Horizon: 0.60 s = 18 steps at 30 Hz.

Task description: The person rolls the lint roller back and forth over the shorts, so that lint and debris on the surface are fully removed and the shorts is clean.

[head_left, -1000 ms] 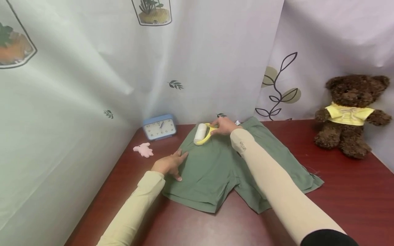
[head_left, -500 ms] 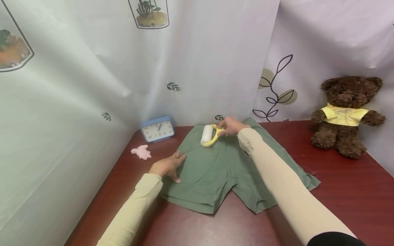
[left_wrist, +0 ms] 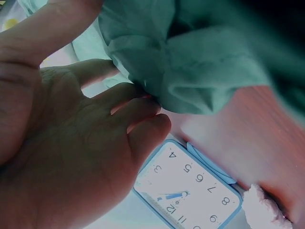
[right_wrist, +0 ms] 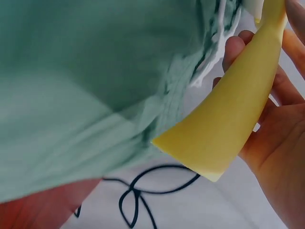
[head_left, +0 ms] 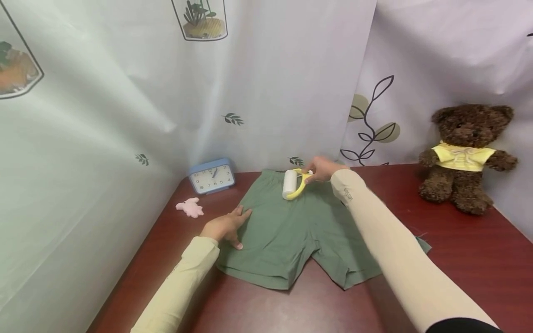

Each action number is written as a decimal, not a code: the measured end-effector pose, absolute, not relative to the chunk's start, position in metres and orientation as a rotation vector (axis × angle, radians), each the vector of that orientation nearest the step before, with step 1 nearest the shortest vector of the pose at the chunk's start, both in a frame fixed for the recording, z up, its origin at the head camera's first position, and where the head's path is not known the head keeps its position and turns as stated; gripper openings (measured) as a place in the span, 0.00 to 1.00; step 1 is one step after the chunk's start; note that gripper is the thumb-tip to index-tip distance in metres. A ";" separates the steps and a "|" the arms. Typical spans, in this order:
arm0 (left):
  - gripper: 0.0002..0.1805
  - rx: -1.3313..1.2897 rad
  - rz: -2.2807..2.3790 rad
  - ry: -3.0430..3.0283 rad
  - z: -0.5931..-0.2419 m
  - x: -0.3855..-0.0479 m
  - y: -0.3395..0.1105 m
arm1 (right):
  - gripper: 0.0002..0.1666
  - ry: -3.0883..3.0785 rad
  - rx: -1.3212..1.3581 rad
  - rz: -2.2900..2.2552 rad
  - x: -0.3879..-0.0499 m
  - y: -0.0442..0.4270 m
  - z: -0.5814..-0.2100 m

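Note:
Green shorts (head_left: 279, 231) lie spread on the dark red table. My right hand (head_left: 324, 169) grips the yellow handle (head_left: 300, 187) of a lint roller, whose white roll (head_left: 290, 184) rests near the waistband. In the right wrist view the fingers wrap round the yellow handle (right_wrist: 228, 105) beside the waistband with its white drawstring. My left hand (head_left: 225, 227) rests with fingers spread on the left edge of the shorts. The left wrist view shows that hand (left_wrist: 90, 129) with its fingertips at the green cloth (left_wrist: 190, 67).
A blue alarm clock (head_left: 212, 176) stands at the back left, with a small pink figure (head_left: 190, 207) in front of it. At the back right a brown teddy bear (head_left: 464, 157) in a yellow top leans by the patterned curtain (head_left: 283, 83).
My right hand has moved the lint roller to the right along the upper part of the shorts. The left hand stays at the left edge. The head view has shifted slightly.

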<state>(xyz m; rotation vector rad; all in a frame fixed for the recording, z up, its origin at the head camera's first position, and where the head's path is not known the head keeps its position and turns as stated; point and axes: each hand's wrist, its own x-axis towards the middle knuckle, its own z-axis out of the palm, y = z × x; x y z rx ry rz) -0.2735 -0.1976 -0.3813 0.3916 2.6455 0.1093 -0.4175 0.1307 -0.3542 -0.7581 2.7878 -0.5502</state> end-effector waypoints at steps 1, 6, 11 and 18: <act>0.63 0.392 0.106 2.648 -0.382 -0.273 -0.198 | 0.29 2.793 -0.767 -0.542 -0.417 0.134 -0.354; 0.63 0.396 0.098 2.662 -0.381 -0.272 -0.198 | 0.28 2.799 -0.801 -0.508 -0.416 0.151 -0.352; 0.63 0.392 0.119 2.659 -0.382 -0.271 -0.200 | 0.29 2.780 -0.749 -0.475 -0.411 0.162 -0.345; 0.62 0.415 0.129 2.660 -0.383 -0.272 -0.201 | 0.30 2.812 -0.696 -0.401 -0.409 0.184 -0.339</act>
